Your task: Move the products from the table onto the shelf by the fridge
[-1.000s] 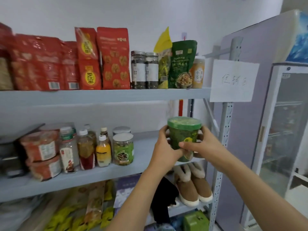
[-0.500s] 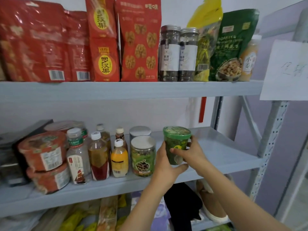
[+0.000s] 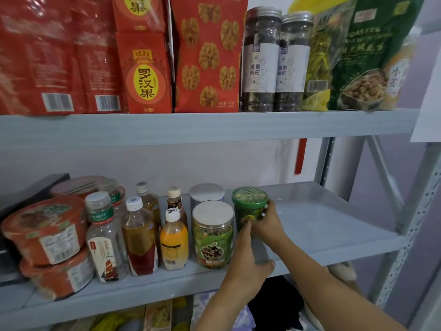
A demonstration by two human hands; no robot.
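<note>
The green cup (image 3: 249, 205) is upright over the middle shelf (image 3: 334, 223), about midway between the shelf's front edge and the back wall and near the middle of its length. Its base is hidden behind the hands, so I cannot tell whether it already rests on the shelf.

The right hand (image 3: 268, 223) grips the cup from the right, with fingers curled round its side just under the lid and the thumb across the front. The left hand (image 3: 248, 259) is lower, over the front edge. Its fingers stretch up towards the cup's lower front and its thumb is spread out to the right, closed on nothing. Whether its fingertips touch the cup cannot be told.

Just left of the cup stands a clear jar (image 3: 212, 235) with a white lid, close beside it or touching. Further left are an orange bottle (image 3: 173, 242) and other bottles, then two stacked red bowls (image 3: 45, 232) near the left end.

On the upper shelf (image 3: 214, 127), two dark jars (image 3: 276, 60) stand between red packets and a green pouch (image 3: 362, 56).
</note>
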